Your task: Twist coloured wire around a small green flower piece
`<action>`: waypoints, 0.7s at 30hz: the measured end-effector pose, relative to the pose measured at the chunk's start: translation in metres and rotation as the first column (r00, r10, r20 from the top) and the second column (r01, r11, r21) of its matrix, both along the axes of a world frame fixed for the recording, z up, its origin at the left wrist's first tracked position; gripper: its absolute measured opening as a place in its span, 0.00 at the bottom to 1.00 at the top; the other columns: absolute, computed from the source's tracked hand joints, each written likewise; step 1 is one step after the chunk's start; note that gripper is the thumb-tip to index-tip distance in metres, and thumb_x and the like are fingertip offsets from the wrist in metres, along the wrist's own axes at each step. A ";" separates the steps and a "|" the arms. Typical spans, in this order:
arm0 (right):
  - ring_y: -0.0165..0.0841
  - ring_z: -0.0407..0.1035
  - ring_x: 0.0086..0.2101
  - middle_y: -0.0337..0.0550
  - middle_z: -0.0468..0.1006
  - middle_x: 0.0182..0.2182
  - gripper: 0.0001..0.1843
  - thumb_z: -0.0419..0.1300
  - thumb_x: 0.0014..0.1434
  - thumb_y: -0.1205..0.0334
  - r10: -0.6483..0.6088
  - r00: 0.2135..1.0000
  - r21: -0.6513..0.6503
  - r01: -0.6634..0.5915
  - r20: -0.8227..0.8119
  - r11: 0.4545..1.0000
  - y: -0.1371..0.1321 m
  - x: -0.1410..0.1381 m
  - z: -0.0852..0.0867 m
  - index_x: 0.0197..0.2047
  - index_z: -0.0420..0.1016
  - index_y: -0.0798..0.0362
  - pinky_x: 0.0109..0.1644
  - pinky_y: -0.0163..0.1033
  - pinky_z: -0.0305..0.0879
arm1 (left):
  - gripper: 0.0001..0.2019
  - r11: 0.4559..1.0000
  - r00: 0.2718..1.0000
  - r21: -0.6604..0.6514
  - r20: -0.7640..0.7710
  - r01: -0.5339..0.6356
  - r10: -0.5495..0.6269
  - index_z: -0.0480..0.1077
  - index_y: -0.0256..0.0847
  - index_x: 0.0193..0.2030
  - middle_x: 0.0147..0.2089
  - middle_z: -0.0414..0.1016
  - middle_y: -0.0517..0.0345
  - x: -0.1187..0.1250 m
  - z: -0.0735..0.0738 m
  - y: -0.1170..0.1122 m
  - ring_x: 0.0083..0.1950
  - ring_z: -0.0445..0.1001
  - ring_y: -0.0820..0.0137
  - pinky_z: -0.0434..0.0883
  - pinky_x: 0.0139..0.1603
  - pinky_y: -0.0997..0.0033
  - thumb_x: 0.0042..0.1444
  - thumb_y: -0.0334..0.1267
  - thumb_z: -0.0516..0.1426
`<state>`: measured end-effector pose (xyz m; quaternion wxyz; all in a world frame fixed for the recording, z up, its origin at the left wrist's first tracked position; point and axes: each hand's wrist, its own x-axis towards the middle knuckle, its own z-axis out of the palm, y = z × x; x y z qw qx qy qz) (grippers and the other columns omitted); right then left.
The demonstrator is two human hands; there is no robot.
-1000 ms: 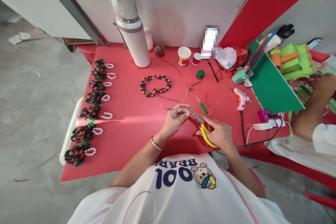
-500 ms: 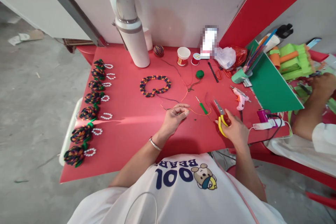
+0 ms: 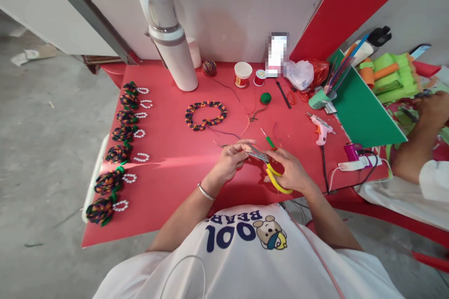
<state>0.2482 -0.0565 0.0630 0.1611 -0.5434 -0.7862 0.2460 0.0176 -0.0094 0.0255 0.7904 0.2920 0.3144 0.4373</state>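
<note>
My left hand (image 3: 233, 161) is closed in a pinch on thin yarn, most of it hidden by the fingers. My right hand (image 3: 290, 172) grips yellow-handled scissors (image 3: 258, 154), whose blades reach the left fingertips. Just beyond the right fingers lies a green-handled tool with a thin metal shaft (image 3: 269, 141). Farther off, a multicoloured crocheted ring (image 3: 190, 120) rests on the red table (image 3: 168, 191), a strand trailing from it toward my left hand.
Several dark yarn flowers (image 3: 118, 153) with white bead loops line the left edge. A flask (image 3: 175, 56), yarn ball (image 3: 209, 68), paper cup (image 3: 242, 75), thread spool (image 3: 259, 78) and green yarn ball (image 3: 265, 98) stand behind. Right are a glue gun (image 3: 322, 130), power strip (image 3: 354, 165) and another person's arm (image 3: 409, 149).
My right hand has brought the scissors left, from beside the green-handled tool to the left fingertips, their blades now pointing left. My left hand stays nearly in place.
</note>
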 end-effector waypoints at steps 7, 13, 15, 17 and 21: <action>0.41 0.76 0.43 0.47 0.79 0.44 0.39 0.73 0.55 0.43 0.009 1.000 0.057 -0.008 -0.012 0.998 0.004 -0.002 0.000 0.66 0.73 0.48 0.45 0.44 0.73 | 0.10 0.996 0.997 0.083 -0.079 -0.013 0.019 0.80 0.36 0.33 0.60 0.75 0.46 0.002 -0.007 -0.002 0.20 0.55 0.87 0.49 0.17 0.76 0.51 0.41 0.71; 0.39 0.77 0.39 0.45 0.80 0.41 0.34 0.71 0.57 0.43 0.000 1.000 0.118 -0.002 0.017 0.993 0.004 -0.001 -0.002 0.62 0.76 0.48 0.42 0.42 0.72 | 0.11 0.997 0.995 0.081 -0.097 -0.016 0.024 0.80 0.36 0.34 0.61 0.75 0.46 0.002 -0.008 -0.002 0.22 0.56 0.86 0.52 0.19 0.76 0.51 0.42 0.71; 0.39 0.76 0.38 0.45 0.80 0.40 0.34 0.71 0.56 0.42 -0.001 1.000 0.116 -0.001 0.019 0.993 0.003 0.000 -0.002 0.61 0.77 0.48 0.41 0.41 0.71 | 0.11 0.996 0.994 0.081 -0.100 -0.025 0.033 0.80 0.36 0.34 0.60 0.75 0.47 0.002 -0.008 -0.002 0.22 0.57 0.86 0.52 0.19 0.76 0.51 0.42 0.71; 0.38 0.76 0.37 0.44 0.80 0.40 0.34 0.72 0.56 0.41 -0.002 1.000 0.114 -0.001 0.019 0.994 0.003 0.001 -0.001 0.61 0.78 0.49 0.40 0.40 0.70 | 0.11 0.996 0.993 0.079 -0.109 -0.034 0.043 0.80 0.36 0.34 0.59 0.76 0.47 0.002 -0.008 -0.002 0.22 0.57 0.86 0.53 0.19 0.76 0.51 0.42 0.71; 0.40 0.76 0.41 0.46 0.80 0.44 0.38 0.72 0.55 0.40 -0.008 0.998 0.076 0.003 0.066 0.997 0.004 0.001 0.001 0.64 0.75 0.48 0.42 0.41 0.71 | 0.11 0.996 0.990 0.078 -0.134 -0.040 0.050 0.81 0.35 0.32 0.58 0.75 0.46 0.002 -0.005 -0.002 0.26 0.63 0.82 0.58 0.21 0.77 0.49 0.41 0.71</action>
